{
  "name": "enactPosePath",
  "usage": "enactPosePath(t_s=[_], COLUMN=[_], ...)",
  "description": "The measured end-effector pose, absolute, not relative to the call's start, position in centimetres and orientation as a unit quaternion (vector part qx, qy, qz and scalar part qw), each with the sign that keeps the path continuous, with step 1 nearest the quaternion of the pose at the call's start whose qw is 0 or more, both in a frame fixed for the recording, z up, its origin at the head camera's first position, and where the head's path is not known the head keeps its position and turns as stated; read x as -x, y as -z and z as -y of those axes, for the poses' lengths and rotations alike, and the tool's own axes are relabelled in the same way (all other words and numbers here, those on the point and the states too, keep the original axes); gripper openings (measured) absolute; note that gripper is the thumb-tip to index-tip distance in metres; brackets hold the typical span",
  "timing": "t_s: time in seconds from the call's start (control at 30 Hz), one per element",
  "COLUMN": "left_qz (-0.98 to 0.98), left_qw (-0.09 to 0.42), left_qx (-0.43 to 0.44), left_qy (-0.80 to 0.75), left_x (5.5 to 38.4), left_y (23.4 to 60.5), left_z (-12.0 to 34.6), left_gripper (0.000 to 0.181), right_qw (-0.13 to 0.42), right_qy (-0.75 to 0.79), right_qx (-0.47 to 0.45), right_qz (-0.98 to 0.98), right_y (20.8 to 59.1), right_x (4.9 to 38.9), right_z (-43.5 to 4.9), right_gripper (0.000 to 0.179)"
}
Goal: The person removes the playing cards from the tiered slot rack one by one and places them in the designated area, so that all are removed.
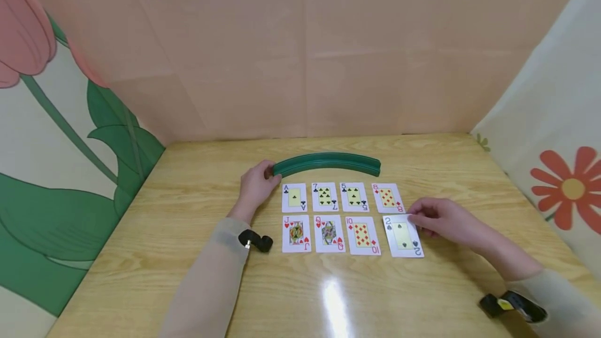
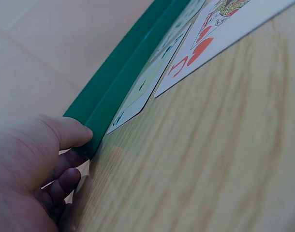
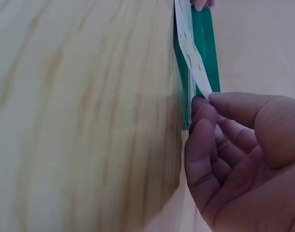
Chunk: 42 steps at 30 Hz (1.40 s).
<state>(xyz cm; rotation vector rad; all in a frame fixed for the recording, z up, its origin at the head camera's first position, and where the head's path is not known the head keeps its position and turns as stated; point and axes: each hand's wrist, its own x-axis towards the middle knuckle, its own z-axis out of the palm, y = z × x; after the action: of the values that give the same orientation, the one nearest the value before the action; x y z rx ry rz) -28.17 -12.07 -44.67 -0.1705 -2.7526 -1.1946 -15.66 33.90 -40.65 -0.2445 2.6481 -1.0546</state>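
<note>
My left hand (image 1: 255,186) pinches the left end of a curved green card holder (image 1: 328,161). In the left wrist view the thumb (image 2: 75,133) lies on the holder's end, the fingers behind it. With thumb and fingertips, my right hand (image 1: 443,220) pinches the upper right corner of the two of spades (image 1: 403,238). That card looks tilted up from the table in the right wrist view. Left of it lie the ten of diamonds (image 1: 363,236), queen of hearts (image 1: 330,233) and jack of hearts (image 1: 296,233), face up.
Between holder and front row lie the ace of clubs (image 1: 294,198), seven of clubs (image 1: 325,197), five of clubs (image 1: 355,197) and eight of diamonds (image 1: 388,198). The wooden table (image 1: 197,186) meets a pink backdrop (image 1: 300,93) behind and printed side panels.
</note>
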Motion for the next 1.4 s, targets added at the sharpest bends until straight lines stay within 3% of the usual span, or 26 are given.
enactPosePath(t_s=[1.4], left_qz=[0.913], left_qw=[0.075], left_qx=[0.062], left_qy=[0.396], left_x=[27.9], left_y=[44.8], left_z=[12.1], left_gripper=[0.03], right_qw=[0.107], right_qy=[0.268], right_qx=[0.088], right_qz=[-0.953], right_y=[40.8], right_x=[15.6], right_z=[-32.0], right_gripper=[0.009])
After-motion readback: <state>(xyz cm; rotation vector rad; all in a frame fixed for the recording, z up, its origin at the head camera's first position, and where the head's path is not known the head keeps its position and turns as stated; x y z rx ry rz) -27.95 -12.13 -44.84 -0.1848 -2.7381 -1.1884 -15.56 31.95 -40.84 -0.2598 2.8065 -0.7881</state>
